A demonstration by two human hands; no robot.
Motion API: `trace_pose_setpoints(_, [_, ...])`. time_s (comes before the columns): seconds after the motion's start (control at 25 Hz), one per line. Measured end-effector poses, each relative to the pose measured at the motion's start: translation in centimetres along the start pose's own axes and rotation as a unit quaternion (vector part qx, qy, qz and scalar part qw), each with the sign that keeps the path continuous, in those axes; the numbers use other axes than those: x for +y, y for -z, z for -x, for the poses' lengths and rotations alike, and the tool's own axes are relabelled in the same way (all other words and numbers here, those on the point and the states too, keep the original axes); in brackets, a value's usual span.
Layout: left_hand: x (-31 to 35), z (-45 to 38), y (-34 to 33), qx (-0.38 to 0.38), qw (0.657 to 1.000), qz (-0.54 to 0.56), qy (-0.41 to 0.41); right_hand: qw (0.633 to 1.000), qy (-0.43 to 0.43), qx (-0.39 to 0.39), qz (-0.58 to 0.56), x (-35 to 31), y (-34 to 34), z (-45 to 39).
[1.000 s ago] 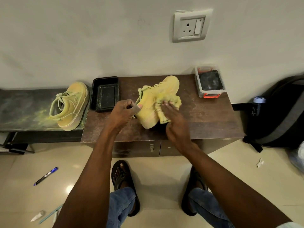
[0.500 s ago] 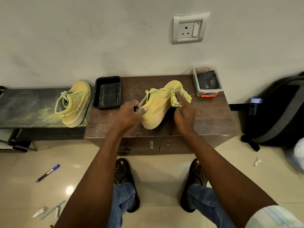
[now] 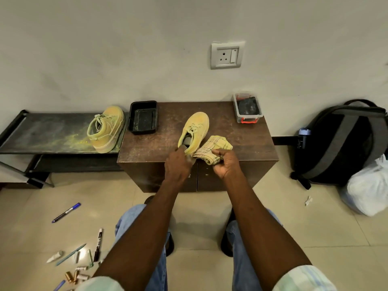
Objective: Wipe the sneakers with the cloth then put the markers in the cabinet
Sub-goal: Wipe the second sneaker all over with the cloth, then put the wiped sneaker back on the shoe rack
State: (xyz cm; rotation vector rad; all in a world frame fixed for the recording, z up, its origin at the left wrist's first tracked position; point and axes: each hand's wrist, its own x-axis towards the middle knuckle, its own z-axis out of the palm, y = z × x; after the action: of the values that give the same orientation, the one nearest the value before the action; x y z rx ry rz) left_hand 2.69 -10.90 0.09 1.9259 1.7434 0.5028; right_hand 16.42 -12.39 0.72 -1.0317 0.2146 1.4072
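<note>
1. Head view: markers (image 3: pixel 98 244) are seen scattered on the floor, nearest, not yet collected.
2. The left hand (image 3: pixel 177 164) is clamped on the sneaker (image 3: pixel 196 131) heel; the right hand (image 3: pixel 225 162) grips the cloth (image 3: pixel 215 147) beside it, on the cabinet (image 3: pixel 241 141).
3. Wiping is judged ongoing; next the second sneaker (image 3: pixel 107 129), farther left, should be wiped.

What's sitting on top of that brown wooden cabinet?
On the brown wooden cabinet: a black tray, a clear plastic box with dark contents, a yellow sneaker and a checked yellow cloth. The hands cover the sneaker's heel.
</note>
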Motion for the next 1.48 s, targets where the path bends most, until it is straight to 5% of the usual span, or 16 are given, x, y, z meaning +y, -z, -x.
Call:
trace_pose_setpoints(0.36, [-0.7,1.5,2.7,0.115,0.990,0.071,0.027,0.997,-0.011,-0.073,-0.035,0.3,0.1,1.0])
trace_pose_setpoints(0.68, [-6.3,2.0,8.8,0.297,0.936,0.185,0.033,0.972,-0.034,-0.232,-0.008,4.5,-4.1,0.6])
trace_pose_setpoints(0.96, [-15.9,0.5,15.9,0.387,0.906,0.138,0.101,0.960,-0.014,-0.241,0.142,13.1,-11.4,-0.6])
trace_pose_setpoints(1.16, [-23.4,-5.1,19.1,0.383,0.903,0.065,0.186,0.852,0.185,-0.205,0.445,18.6,-15.3,-1.3])
trace_pose_setpoints(1.48, [-29.3,-12.5,18.3,0.265,0.938,0.012,0.223,0.807,0.264,-0.201,0.488,20.1,-15.4,-4.0])
